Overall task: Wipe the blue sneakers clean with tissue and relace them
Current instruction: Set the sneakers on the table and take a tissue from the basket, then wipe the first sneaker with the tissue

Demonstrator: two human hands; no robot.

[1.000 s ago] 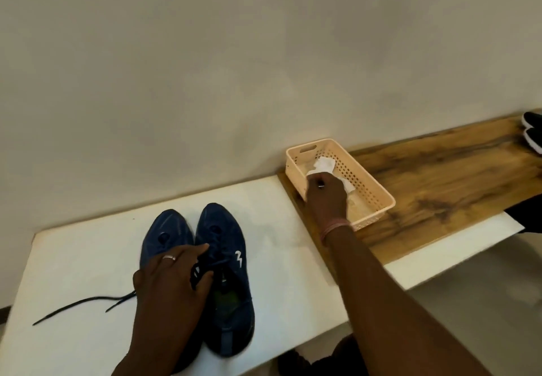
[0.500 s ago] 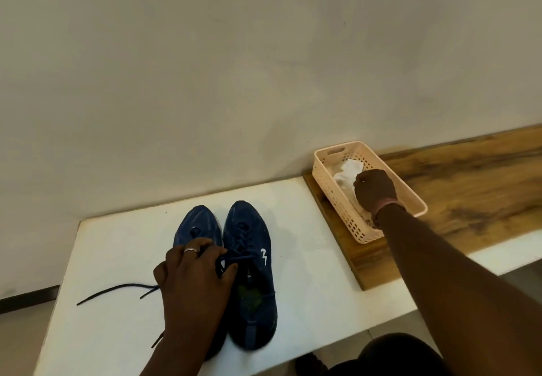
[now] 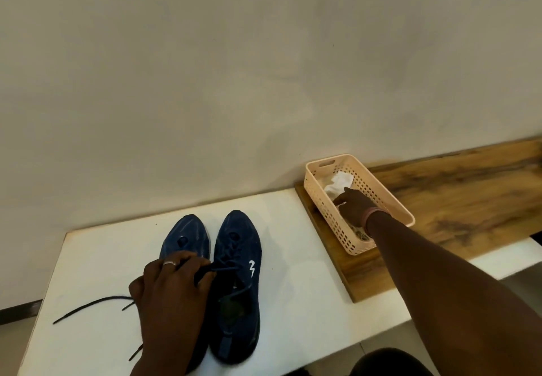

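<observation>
White table (image 3: 293,302): left hand (image 3: 173,290) grips blue sneakers (image 3: 237,282); right hand (image 3: 356,205) pinches tissue (image 3: 340,183) inside basket (image 3: 331,217).

White table (image 3: 293,302) bears two blue sneakers (image 3: 237,284), a loose lace (image 3: 88,306) — and a wooden board (image 3: 440,208).

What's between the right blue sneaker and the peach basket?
Head view: only bare white tabletop and the wooden board's edge lie between the right blue sneaker and the peach perforated plastic basket.
</observation>
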